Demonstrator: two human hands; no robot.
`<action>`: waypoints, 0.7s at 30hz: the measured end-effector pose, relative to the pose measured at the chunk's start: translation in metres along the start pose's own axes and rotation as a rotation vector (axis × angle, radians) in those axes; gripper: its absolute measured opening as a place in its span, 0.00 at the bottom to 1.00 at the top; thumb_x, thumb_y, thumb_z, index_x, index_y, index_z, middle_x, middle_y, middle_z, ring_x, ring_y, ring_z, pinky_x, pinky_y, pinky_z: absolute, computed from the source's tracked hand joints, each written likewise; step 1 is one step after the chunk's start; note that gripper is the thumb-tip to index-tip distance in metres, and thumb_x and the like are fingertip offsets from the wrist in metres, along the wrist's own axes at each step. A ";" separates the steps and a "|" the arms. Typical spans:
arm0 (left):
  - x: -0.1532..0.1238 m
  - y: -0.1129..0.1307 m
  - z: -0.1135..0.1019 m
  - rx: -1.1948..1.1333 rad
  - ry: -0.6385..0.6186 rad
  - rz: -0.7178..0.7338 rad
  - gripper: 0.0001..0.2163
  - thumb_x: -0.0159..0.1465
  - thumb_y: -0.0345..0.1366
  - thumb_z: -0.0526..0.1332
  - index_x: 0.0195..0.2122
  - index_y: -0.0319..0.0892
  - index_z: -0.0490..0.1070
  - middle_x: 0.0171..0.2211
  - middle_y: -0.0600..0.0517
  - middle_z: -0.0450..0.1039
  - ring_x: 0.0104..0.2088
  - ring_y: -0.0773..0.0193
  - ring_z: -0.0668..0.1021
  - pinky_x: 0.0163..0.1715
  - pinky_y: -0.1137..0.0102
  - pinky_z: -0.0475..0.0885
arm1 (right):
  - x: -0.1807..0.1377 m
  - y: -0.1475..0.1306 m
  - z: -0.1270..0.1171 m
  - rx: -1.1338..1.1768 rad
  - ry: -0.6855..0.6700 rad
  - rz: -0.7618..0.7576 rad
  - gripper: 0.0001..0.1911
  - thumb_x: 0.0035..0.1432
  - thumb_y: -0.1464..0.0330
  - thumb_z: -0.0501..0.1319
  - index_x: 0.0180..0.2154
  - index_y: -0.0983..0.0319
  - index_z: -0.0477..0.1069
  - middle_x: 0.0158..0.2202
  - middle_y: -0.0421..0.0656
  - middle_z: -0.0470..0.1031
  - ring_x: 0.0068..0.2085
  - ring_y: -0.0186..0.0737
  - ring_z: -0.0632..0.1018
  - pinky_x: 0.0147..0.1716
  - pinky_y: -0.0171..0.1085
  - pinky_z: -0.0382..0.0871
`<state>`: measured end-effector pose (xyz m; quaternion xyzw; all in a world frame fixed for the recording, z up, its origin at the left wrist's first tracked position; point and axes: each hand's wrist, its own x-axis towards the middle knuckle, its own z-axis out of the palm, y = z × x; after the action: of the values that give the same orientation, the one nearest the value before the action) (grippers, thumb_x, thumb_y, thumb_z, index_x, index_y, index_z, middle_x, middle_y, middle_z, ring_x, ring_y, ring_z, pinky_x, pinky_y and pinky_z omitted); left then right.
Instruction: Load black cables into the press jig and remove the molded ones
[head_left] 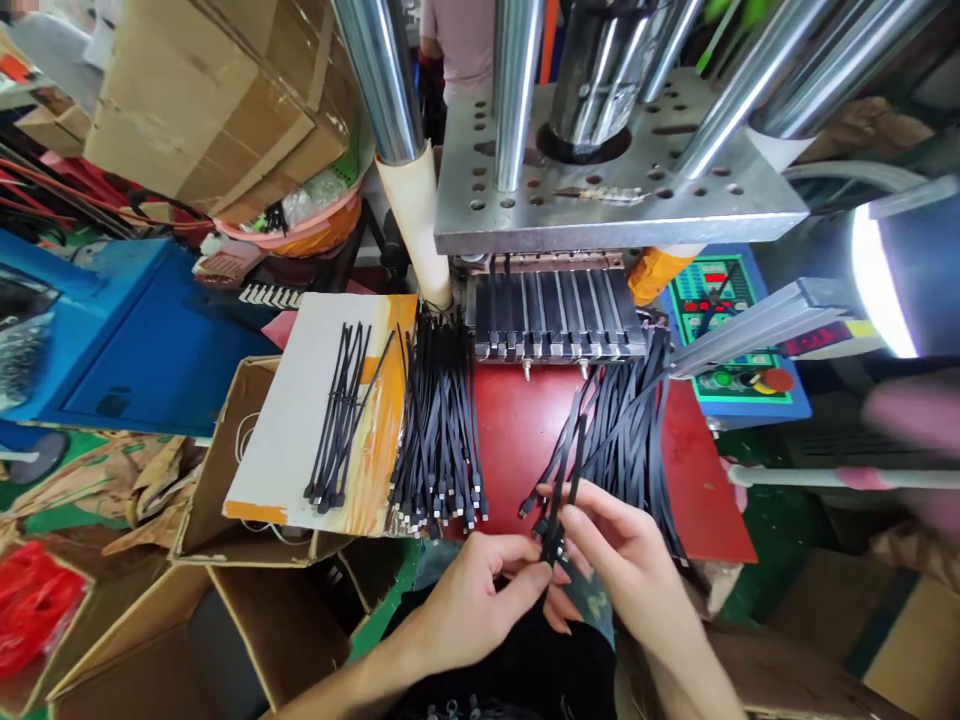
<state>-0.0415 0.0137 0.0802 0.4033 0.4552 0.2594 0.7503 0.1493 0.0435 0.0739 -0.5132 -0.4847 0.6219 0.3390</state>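
My left hand (480, 600) and my right hand (622, 565) meet at the front edge of a red work surface (517, 430). Both pinch the plug ends of a few black flat cables (559, 500) between their fingertips. Those cables fan up to a loose bunch (634, 420) hanging from the black mold block (555, 315) of a press. A second bundle of black cables (439, 430) lies to the left of my hands. A few more cables (341, 415) rest on a white and orange board (300, 420).
The press's steel plate (615, 190) and chrome columns stand directly ahead. A green control panel (724, 330) and a bright lamp (885, 280) are at the right. Open cardboard boxes (225, 590) sit at the lower left, a blue machine (142, 340) beyond. A person stands behind the press.
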 end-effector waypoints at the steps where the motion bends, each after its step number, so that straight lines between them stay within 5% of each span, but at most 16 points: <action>1: -0.004 0.001 -0.002 0.080 0.010 -0.023 0.21 0.75 0.54 0.61 0.38 0.40 0.82 0.38 0.45 0.89 0.40 0.52 0.90 0.47 0.62 0.83 | 0.007 -0.003 0.008 0.000 0.095 -0.071 0.25 0.71 0.45 0.64 0.38 0.60 0.82 0.28 0.39 0.72 0.25 0.35 0.72 0.24 0.34 0.68; 4: -0.007 0.014 -0.014 0.296 0.069 0.000 0.14 0.75 0.44 0.63 0.55 0.45 0.82 0.54 0.47 0.88 0.56 0.51 0.87 0.61 0.60 0.79 | 0.016 -0.003 0.026 -0.088 0.170 -0.291 0.20 0.74 0.55 0.64 0.33 0.60 0.81 0.28 0.40 0.75 0.28 0.36 0.75 0.27 0.32 0.70; 7: 0.007 0.044 -0.033 0.365 0.203 0.220 0.23 0.72 0.45 0.67 0.67 0.45 0.74 0.61 0.44 0.83 0.61 0.51 0.84 0.65 0.58 0.76 | 0.012 0.003 0.034 -0.157 0.126 -0.417 0.14 0.75 0.62 0.65 0.37 0.58 0.84 0.31 0.41 0.81 0.31 0.36 0.79 0.30 0.31 0.72; 10: 0.026 0.076 -0.047 0.340 0.188 0.439 0.17 0.72 0.49 0.68 0.50 0.41 0.84 0.48 0.44 0.85 0.47 0.56 0.85 0.54 0.62 0.79 | 0.008 0.009 0.037 -0.190 0.088 -0.459 0.11 0.75 0.65 0.64 0.40 0.57 0.86 0.32 0.40 0.81 0.31 0.36 0.80 0.31 0.30 0.73; 13: 0.036 0.094 -0.050 0.352 0.140 0.463 0.19 0.71 0.53 0.70 0.34 0.41 0.83 0.37 0.47 0.82 0.38 0.60 0.82 0.44 0.66 0.78 | 0.007 0.015 0.035 -0.234 0.089 -0.456 0.13 0.76 0.65 0.62 0.42 0.57 0.86 0.34 0.43 0.82 0.34 0.39 0.83 0.34 0.32 0.78; 17: 0.034 0.095 -0.048 0.337 0.163 0.421 0.23 0.71 0.57 0.68 0.34 0.41 0.86 0.35 0.46 0.83 0.36 0.59 0.81 0.41 0.65 0.76 | 0.007 0.018 0.024 -0.235 0.151 -0.444 0.15 0.77 0.63 0.60 0.49 0.57 0.86 0.31 0.42 0.79 0.27 0.39 0.79 0.28 0.34 0.77; 21: 0.030 0.091 -0.048 0.295 0.152 0.409 0.22 0.69 0.58 0.70 0.37 0.43 0.89 0.37 0.45 0.84 0.36 0.60 0.81 0.38 0.67 0.75 | 0.012 0.007 0.020 -0.160 0.230 -0.474 0.11 0.73 0.61 0.67 0.42 0.57 0.87 0.27 0.40 0.76 0.23 0.36 0.75 0.21 0.33 0.69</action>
<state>-0.0730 0.1032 0.1300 0.5714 0.4523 0.3660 0.5788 0.1280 0.0473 0.0637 -0.4778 -0.5973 0.4226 0.4862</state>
